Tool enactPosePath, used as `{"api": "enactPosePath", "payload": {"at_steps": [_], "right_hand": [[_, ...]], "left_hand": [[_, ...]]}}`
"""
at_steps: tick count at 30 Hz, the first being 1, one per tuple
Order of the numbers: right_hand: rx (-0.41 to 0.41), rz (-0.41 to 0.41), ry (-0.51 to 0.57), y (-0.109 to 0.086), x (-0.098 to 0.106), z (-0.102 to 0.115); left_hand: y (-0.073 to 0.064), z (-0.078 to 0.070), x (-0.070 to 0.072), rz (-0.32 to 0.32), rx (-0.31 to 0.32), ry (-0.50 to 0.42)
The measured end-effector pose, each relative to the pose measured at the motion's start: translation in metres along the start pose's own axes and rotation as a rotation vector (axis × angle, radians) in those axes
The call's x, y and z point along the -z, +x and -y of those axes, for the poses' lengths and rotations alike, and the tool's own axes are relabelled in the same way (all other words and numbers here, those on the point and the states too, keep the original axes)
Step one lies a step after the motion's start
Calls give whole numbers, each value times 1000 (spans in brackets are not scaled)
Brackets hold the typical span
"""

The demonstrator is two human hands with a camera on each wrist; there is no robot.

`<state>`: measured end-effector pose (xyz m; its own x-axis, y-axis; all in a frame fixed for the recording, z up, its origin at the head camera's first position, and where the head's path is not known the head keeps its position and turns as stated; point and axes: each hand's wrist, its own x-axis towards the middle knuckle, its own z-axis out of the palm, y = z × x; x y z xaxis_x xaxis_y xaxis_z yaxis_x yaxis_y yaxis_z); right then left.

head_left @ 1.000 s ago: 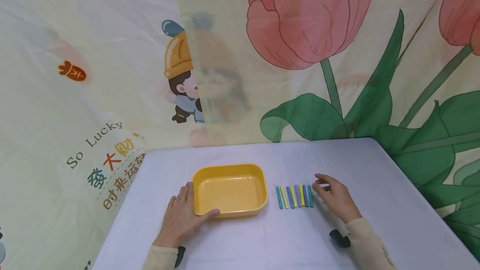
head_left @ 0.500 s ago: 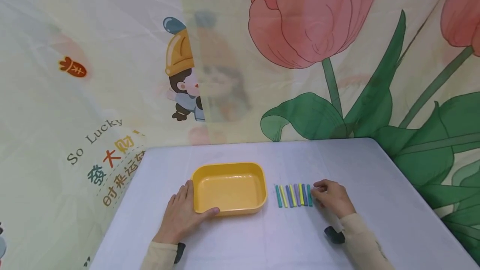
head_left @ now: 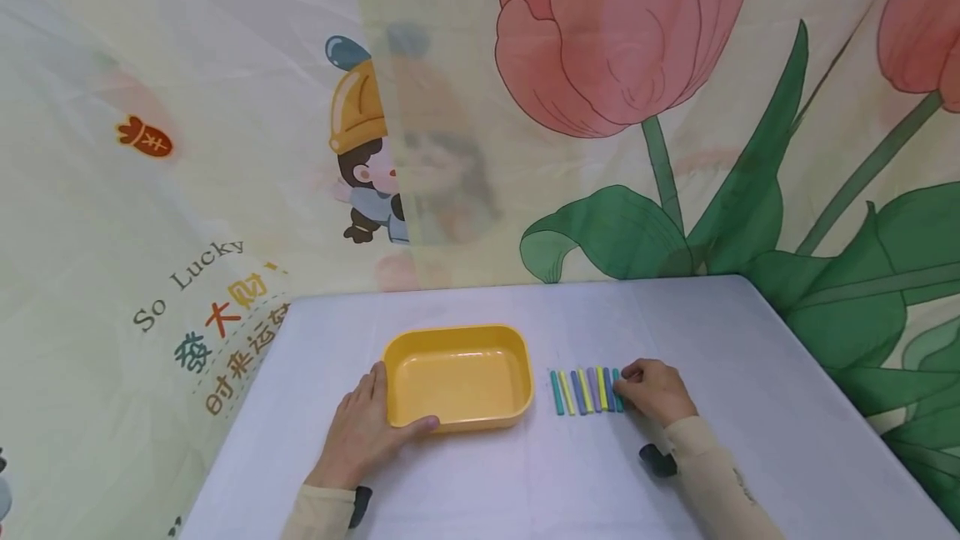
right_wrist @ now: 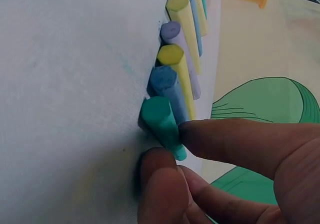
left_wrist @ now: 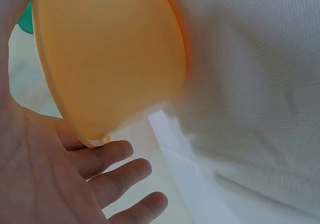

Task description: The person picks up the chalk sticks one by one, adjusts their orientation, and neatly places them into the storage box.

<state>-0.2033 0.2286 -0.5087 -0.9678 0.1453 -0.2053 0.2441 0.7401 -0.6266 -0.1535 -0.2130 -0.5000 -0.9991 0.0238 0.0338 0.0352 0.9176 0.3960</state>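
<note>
In the head view, my left hand (head_left: 356, 432) rests against the left side of a yellow plastic tray (head_left: 457, 422), its thumb along the front rim. The left wrist view shows its fingers (left_wrist: 120, 179) fairly straight, with the tray wall (left_wrist: 110, 54) between them and the thumb. To the right of the tray lies a row of several chalk sticks (head_left: 587, 392) in green, yellow, blue and purple. My right hand (head_left: 656, 390) is at the row's right end. Up close, its thumb and index finger pinch the end green chalk stick (right_wrist: 159, 115), which touches or nearly touches a blue chalk stick (right_wrist: 167, 82).
A white cloth covers the table (head_left: 487, 490). Behind it hangs a curtain (head_left: 465, 107) printed with tulips and a cartoon figure. Dark wrist straps (head_left: 658, 461) show at both cuffs.
My right hand has moved slightly left and down to the end green chalk stick, and its thumb and index finger have closed on it. The left hand and tray stay put.
</note>
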Motion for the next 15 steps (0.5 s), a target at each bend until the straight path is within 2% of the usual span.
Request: {"api": "enactPosePath", "payload": {"at_steps": [8,15], "right_hand": [[-5,21,6,2,1,5],[-24,-1,-68,8,0,12]], "left_hand": [[-1,-1,0,-4,-11,7],[-1,0,-1,-6,-8,8]]}}
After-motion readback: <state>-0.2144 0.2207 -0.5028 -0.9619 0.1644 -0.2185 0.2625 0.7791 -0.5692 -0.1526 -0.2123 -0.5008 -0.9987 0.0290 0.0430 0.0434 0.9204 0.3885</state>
